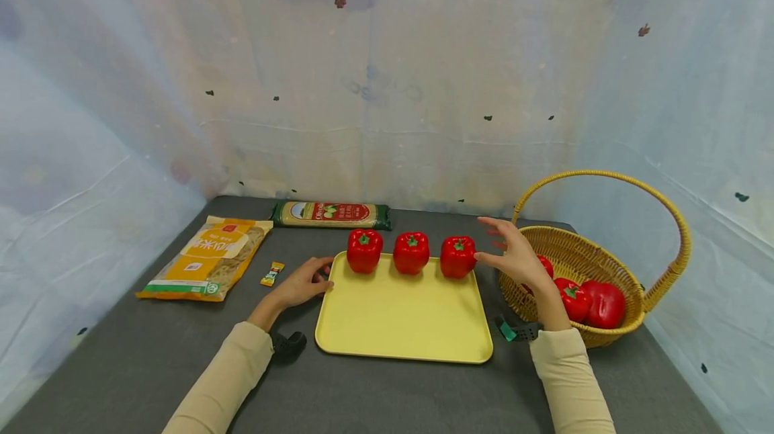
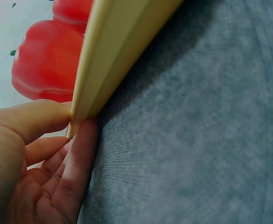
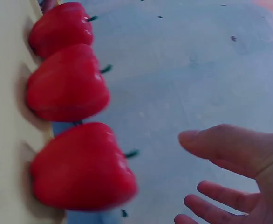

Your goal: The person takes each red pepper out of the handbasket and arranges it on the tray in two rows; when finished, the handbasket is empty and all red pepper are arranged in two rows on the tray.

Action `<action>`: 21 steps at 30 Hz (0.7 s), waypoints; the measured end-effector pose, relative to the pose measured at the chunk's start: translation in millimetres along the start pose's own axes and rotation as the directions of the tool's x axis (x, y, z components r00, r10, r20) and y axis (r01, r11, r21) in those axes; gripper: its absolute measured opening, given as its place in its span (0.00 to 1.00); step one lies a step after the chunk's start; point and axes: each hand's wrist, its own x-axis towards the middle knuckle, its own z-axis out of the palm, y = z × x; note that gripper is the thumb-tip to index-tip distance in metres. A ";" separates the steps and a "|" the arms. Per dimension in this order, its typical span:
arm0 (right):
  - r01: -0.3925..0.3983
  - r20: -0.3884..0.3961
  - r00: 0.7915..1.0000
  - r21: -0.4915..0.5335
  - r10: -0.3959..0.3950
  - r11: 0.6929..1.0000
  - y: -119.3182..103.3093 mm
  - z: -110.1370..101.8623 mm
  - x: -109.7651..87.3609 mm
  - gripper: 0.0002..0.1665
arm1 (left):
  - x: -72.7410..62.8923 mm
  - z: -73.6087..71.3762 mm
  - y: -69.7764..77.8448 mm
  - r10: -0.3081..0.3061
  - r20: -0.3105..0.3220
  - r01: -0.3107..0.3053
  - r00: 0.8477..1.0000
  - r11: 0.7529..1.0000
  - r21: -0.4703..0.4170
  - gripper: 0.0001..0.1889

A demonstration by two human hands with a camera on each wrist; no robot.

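Note:
A yellow tray [image 1: 405, 320] lies on the dark table, with three red bell peppers in a row along its far edge: left [image 1: 365, 251], middle [image 1: 411, 253] and right [image 1: 457, 257]. At the tray's far left corner my left hand [image 1: 302, 283] pinches the rim. The left wrist view has the thumb [image 2: 48, 114] on the rim and a finger [image 2: 83, 144] against the outer wall. My right hand [image 1: 517, 256] is raised just right of the right pepper, fingers spread and holding nothing. A gap separates thumb and pepper in the right wrist view.
On the right stands a wicker basket [image 1: 544, 236] with a tall handle and several red peppers [image 1: 605, 305], partly behind my right hand. To the left lie a yellow grain bag [image 1: 205, 259] and a small wrapped packet [image 1: 272, 274]. A long green-ended package [image 1: 331, 214] lies behind the tray.

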 end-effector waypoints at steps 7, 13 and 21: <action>0.005 -0.077 0.997 -0.027 -0.007 1.000 -3.7 -34.3 -10.9 0.31 | 0.8 -0.2 -1.1 0.000 -0.001 0.000 1.000 1.000 -0.007 0.30; -0.022 -0.077 0.997 0.000 0.022 1.000 6.5 -60.9 -18.8 0.29 | 0.7 -1.6 -0.4 0.007 0.002 -0.007 1.000 1.000 0.008 0.30; -0.092 -0.091 0.992 -0.002 0.091 0.996 26.6 -77.7 -22.3 0.30 | 0.4 0.5 -2.2 0.015 -0.003 -0.015 1.000 1.000 0.017 0.29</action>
